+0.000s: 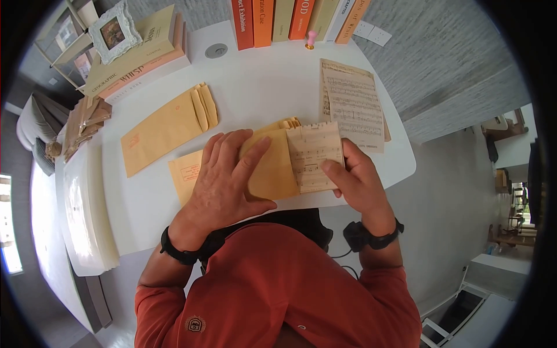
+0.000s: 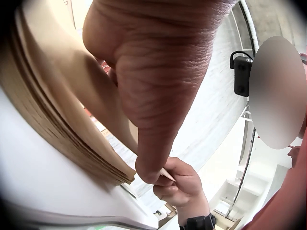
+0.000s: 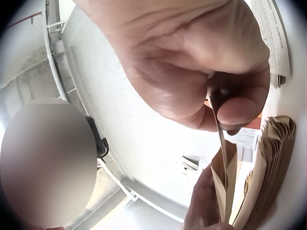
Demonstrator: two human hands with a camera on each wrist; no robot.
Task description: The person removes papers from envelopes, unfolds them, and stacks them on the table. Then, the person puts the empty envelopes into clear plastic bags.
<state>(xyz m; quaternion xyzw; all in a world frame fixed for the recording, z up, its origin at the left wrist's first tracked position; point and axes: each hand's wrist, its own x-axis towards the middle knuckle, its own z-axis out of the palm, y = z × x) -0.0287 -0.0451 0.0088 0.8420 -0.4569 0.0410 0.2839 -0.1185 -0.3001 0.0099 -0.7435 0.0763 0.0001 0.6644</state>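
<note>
My left hand (image 1: 223, 177) grips a tan paper envelope (image 1: 272, 165) in the head view, its open end facing right. A piece of printed sheet music (image 1: 316, 156) sticks out of that end, partly inside the envelope. My right hand (image 1: 362, 180) pinches the music by its right edge, thumb on top. Seen edge-on in the right wrist view, the sheet (image 3: 221, 139) runs between the parted envelope walls (image 3: 231, 155). Below the held envelope lies a stack of similar envelopes (image 1: 184, 174), also visible in the left wrist view as layered paper edges (image 2: 62, 129).
Another envelope stack (image 1: 165, 127) lies farther back on the white table (image 1: 255, 87). More sheet music (image 1: 354, 107) is at the right. Books (image 1: 284, 20) and a pink-handled stamp (image 1: 311, 39) line the back. Left are a framed picture (image 1: 115, 33), brown packets (image 1: 87, 119) and clear sleeves (image 1: 87, 214).
</note>
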